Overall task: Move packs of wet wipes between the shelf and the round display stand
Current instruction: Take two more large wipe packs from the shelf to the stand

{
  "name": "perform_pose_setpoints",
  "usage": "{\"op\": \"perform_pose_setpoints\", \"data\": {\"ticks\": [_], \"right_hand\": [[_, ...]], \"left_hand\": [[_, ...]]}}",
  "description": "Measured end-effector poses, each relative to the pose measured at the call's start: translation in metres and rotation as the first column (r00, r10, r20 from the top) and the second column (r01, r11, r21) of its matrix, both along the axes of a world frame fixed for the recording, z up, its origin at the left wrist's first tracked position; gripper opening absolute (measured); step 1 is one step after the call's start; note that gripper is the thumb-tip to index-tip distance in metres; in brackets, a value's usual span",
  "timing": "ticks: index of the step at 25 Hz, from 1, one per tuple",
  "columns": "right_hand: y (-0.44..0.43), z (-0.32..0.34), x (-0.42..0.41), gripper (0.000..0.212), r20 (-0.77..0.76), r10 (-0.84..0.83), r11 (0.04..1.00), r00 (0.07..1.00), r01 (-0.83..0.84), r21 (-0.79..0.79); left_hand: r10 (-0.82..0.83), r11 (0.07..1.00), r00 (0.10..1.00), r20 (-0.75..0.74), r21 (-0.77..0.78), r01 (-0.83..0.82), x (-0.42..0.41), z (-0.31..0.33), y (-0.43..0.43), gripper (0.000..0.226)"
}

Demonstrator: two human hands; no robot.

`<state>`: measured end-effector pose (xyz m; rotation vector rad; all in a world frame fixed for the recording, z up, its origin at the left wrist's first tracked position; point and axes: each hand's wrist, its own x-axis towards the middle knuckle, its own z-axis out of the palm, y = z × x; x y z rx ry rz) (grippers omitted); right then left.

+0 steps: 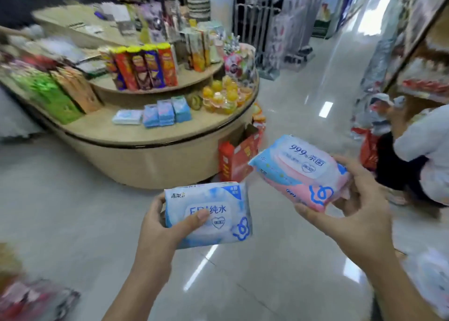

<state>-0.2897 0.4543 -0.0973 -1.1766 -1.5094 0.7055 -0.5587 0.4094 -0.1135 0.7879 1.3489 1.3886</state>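
The blue pack [209, 214] of wet wipes is in the left hand [158, 223], with the thumb pressed on its lid and the fingers [156, 200] curled around its left edge. The pink pack [298, 172] is in the right hand [359, 214], which grasps it at its right end. Both packs are in the air above the floor [73, 211], well apart from the round display stand [155, 155]. I think the pink pack is the bigger risk: it is held at one end only and it tilts, and the film looks smooth, so it could slide out and fall. When the packs are put down, there is little free room on the lower tabletop [116, 133]. A white pack [127, 116] and small blue packets [166, 114] are already standing there, with jelly cups [223, 95] just beside them, so a careless push may knock the upright packets over. The snack tubes [145, 65] on the upper tier are also tall and could be toppled by an arm. The floor is glossy tile with strong reflections (maybe slippery, I cannot tell), and a red carton [237, 158] stands against the foot of the stand, where a foot could hit it. On the right, a person [422, 146] crouches near the shelf [425, 78], which narrows the aisle.
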Motion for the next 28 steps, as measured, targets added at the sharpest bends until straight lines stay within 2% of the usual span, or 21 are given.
{"op": "perform_pose_setpoints", "data": {"ticks": [8,11,16,19,24,28], "right_hand": [[0.105,-0.039,-0.189,0.077,-0.016,0.272,0.957,0.962,-0.272,-0.102],[0.158,-0.049,-0.242,0.077,0.013,0.348,0.93,0.937,-0.344,-0.133],[0.279,-0.066,-0.338,0.079,0.012,0.446,0.887,0.895,-0.44,-0.143],[0.355,-0.061,-0.401,0.079,0.026,0.485,0.865,0.874,-0.475,-0.166],[0.443,-0.066,-0.517,0.077,0.096,0.538,0.838,0.838,-0.518,-0.172],[0.482,-0.106,-0.608,0.078,0.123,0.555,0.824,0.823,-0.524,-0.215]], "left_hand": [[0.331,0.943,0.94,-0.085,-0.003,-0.332,-0.188,0.004,0.075,0.069],[0.407,0.912,0.91,-0.076,-0.027,-0.41,-0.236,-0.006,0.11,0.062],[0.514,0.85,0.855,-0.066,-0.093,-0.518,-0.308,-0.033,0.193,0.066],[0.551,0.822,0.833,-0.043,-0.143,-0.551,-0.35,-0.044,0.242,0.075],[0.611,0.763,0.79,-0.039,-0.237,-0.602,-0.427,-0.076,0.296,0.073],[0.569,0.782,0.821,-0.041,-0.284,-0.555,-0.528,-0.11,0.344,0.07]]}}
